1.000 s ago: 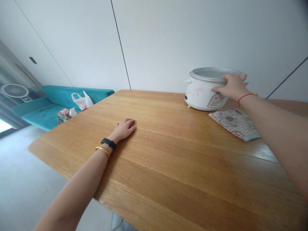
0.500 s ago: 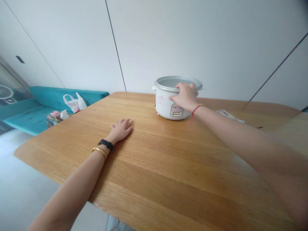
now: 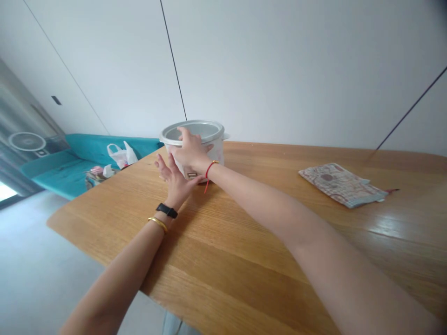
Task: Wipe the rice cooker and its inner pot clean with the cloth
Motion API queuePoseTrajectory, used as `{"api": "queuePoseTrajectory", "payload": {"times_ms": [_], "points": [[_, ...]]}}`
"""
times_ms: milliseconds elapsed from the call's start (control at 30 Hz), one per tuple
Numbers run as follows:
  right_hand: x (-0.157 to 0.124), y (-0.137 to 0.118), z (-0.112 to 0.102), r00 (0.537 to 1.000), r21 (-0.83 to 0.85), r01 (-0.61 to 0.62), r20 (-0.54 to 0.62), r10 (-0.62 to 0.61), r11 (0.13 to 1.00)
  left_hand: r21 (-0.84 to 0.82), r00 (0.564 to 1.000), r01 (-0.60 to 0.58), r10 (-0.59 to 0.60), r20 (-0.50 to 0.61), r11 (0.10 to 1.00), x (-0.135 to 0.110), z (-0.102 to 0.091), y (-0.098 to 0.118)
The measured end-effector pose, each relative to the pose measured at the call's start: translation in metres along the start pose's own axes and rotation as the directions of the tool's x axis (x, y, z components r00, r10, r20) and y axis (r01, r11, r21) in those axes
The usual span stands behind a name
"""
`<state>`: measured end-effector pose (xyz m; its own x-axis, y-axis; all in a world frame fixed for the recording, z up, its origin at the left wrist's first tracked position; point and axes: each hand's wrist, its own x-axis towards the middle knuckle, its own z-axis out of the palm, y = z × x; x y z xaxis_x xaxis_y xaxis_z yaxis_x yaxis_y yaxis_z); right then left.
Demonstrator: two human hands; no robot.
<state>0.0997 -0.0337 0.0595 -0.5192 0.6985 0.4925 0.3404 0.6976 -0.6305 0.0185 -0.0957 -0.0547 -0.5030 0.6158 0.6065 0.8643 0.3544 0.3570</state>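
Note:
A white rice cooker (image 3: 217,153) without a lid stands on the wooden table (image 3: 244,242), its grey rim and inside showing. My right hand (image 3: 192,150) grips the cooker's front rim, fingers over the edge and inside, thumb outside. Just in front of the cooker is my left hand (image 3: 176,184), fingers spread and raised, thumb near the base by the switch panel. Whether it touches the cooker I cannot tell. A black band and a gold bangle are on the left wrist; a red string is on the right.
A folded patterned cloth (image 3: 335,181) lies on the table's right side. Behind the left edge stands a teal sofa (image 3: 82,149) with a white plastic bag (image 3: 123,156) and small items on it. A pale wall (image 3: 279,70) rises behind the table, and a fan (image 3: 27,141) stands far left.
My right hand has moved the rice cooker leftwards across the table. My left hand has lifted off the tabletop, fingers spread, beside the cooker. The patterned cloth now shows fully.

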Motion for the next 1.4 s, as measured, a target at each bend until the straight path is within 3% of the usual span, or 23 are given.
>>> {"api": "queuePoseTrajectory", "payload": {"times_ms": [67,167,267,367,500,600,733,1133,1400], "points": [[-0.003,0.006,-0.003,0.995,0.075,0.091,-0.058,-0.087,0.993,0.049,0.999,-0.018,0.020,-0.028,0.999,0.005,-0.010,0.007],[-0.017,0.046,-0.009,0.976,0.073,0.129,-0.188,-0.113,0.989,0.101,0.993,-0.108,0.112,-0.033,0.989,0.018,-0.024,0.025],[-0.050,0.105,-0.016,0.977,0.051,-0.070,-0.196,0.078,0.996,0.093,0.976,-0.216,0.217,0.007,0.972,0.035,-0.033,0.044],[-0.093,0.160,-0.029,0.960,-0.152,-0.276,-0.090,0.265,0.949,0.068,0.962,-0.269,0.265,0.063,0.961,0.048,-0.036,0.054],[-0.133,0.200,-0.053,0.919,-0.444,-0.356,-0.006,0.395,0.822,0.130,0.973,-0.227,0.221,0.061,0.965,0.055,-0.032,0.052],[-0.141,0.208,-0.065,0.899,-0.451,-0.395,-0.008,0.439,0.801,0.157,0.985,-0.172,0.171,0.022,0.972,0.060,-0.029,0.044],[-0.141,0.205,-0.066,0.908,-0.443,-0.357,0.041,0.416,0.822,0.198,0.991,-0.131,0.136,-0.012,0.971,0.073,-0.032,0.026],[-0.142,0.203,-0.062,0.910,-0.469,-0.339,0.054,0.410,0.816,0.357,0.997,-0.051,0.067,-0.031,0.933,0.105,-0.053,-0.062],[-0.144,0.203,-0.056,0.913,-0.501,-0.318,0.069,0.403,0.805,0.336,0.998,-0.049,0.038,0.040,0.940,0.113,-0.065,-0.081]]}}
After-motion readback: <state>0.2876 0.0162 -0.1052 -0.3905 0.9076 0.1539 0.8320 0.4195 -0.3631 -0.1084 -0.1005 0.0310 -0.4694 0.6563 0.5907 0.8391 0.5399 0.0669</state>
